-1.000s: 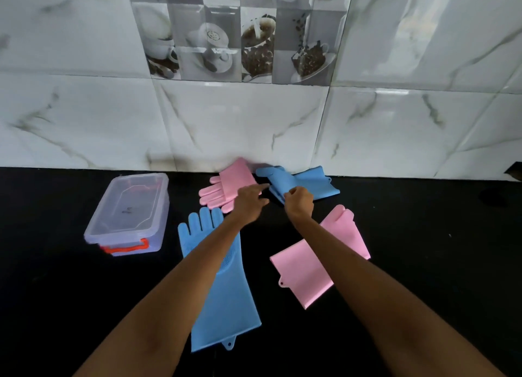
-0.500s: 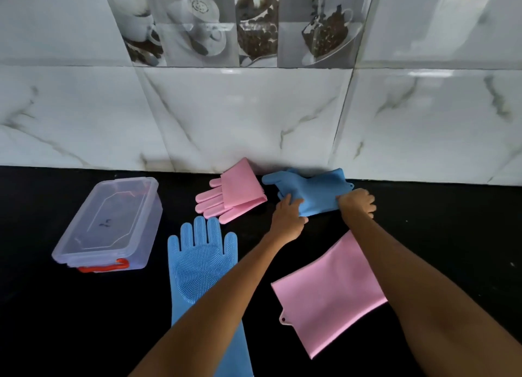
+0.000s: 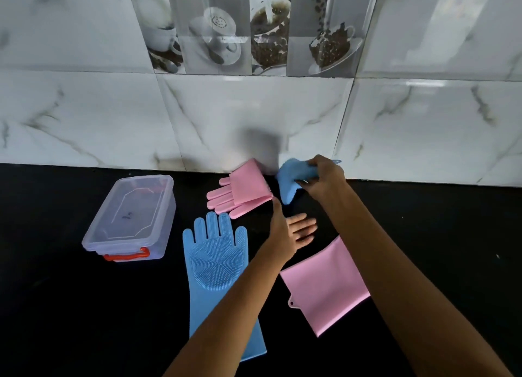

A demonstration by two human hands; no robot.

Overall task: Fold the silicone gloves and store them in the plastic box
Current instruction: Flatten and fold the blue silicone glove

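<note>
My right hand grips a folded blue glove and holds it lifted near the wall. My left hand is open, palm up, just below it over the black counter. A folded pink glove lies against the wall to the left of the lifted one. A flat blue glove, bristled palm up, stretches toward me under my left forearm. A second pink glove lies flat, partly hidden by my right forearm. The clear plastic box with a lid and red handle stands at the left.
The black counter runs along a marble-tiled wall right behind the gloves. The box's lid is on. Bare counter spreads to the right of my right arm and in front of the box.
My right hand has picked the far blue glove up off the counter, bunched and folded. My left hand let go of it and turned open below.
</note>
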